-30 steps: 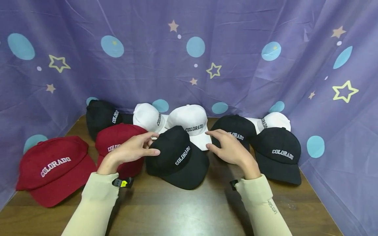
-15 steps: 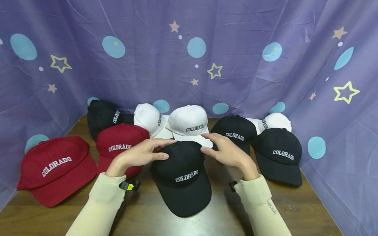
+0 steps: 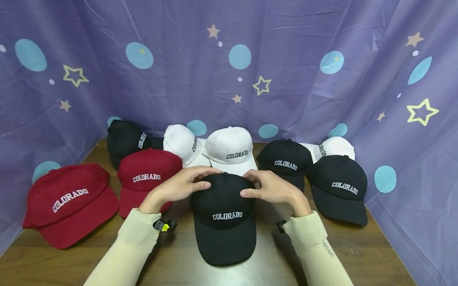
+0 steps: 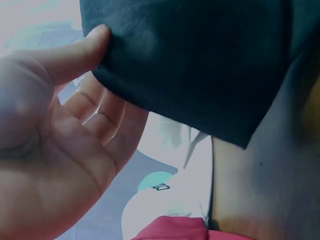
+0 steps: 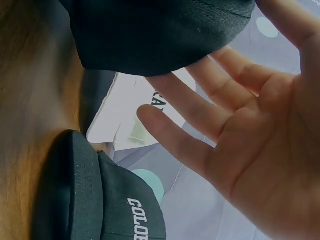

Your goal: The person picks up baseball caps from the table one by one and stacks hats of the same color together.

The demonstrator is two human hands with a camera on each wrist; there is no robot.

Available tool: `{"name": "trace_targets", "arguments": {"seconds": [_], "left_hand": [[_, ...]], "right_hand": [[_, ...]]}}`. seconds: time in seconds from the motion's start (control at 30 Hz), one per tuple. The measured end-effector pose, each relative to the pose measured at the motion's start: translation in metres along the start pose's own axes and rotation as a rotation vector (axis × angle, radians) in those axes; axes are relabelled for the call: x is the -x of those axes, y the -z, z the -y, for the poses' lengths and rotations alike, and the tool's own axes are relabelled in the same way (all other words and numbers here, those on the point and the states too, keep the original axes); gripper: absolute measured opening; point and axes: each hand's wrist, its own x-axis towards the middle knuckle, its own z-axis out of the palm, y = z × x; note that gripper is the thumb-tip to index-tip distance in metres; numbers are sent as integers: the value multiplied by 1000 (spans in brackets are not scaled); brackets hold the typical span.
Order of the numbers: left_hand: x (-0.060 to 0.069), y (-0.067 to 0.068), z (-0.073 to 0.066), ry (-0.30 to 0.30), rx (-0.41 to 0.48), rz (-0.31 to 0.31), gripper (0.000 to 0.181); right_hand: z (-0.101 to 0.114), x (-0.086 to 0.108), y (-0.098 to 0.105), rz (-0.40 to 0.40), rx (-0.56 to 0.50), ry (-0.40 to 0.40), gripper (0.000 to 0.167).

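A black baseball cap (image 3: 226,200) with white COLORADO lettering is in front of me, brim toward me. My left hand (image 3: 177,183) holds the crown's left side, thumb in front and fingers behind. In the left wrist view that thumb (image 4: 95,50) touches the black cloth near its edge. On the other side my right hand (image 3: 273,188) holds the crown, its thumb on the front. The right wrist view shows the fingers (image 5: 200,102) reaching behind the black cap (image 5: 160,35). Whether the cap rests on the table cannot be told.
Red caps (image 3: 69,202) lie to the left. White caps (image 3: 229,145) and black caps (image 3: 284,161) line the back, with another black cap (image 3: 340,188) at the right. A purple star-patterned curtain (image 3: 179,59) stands behind the wooden table (image 3: 171,258).
The black cap has come toward me and turned from a tilt so its brim faces me. My left hand moved right with it; my right hand closed in from beside it onto its right side.
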Motion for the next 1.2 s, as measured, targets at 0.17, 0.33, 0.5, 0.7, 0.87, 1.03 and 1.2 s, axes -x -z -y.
{"name": "trace_targets", "arguments": {"seconds": [0.17, 0.33, 0.5, 0.7, 0.87, 1.03, 1.2], "left_hand": [[-5, -6, 3, 51, -3, -89, 42], [-9, -11, 8, 107, 31, -142, 39], [-7, -11, 12, 152, 67, -112, 45], [-5, -10, 12, 163, 146, 21, 78], [-5, -13, 10, 134, 118, 20, 86], [-4, -13, 12, 117, 1, -11, 80], [-3, -13, 13, 149, -42, -30, 78]], "right_hand": [[-3, 1, 1, -25, 5, -35, 42], [-5, 1, 2, -39, -3, -70, 44], [-10, 0, 1, -47, -10, -88, 43], [-18, -2, -2, -34, -11, -119, 42], [-22, -2, -4, -26, -14, -144, 44], [-24, -3, -6, -21, -28, -162, 47], [-28, -5, -8, -18, -49, -183, 49]]}}
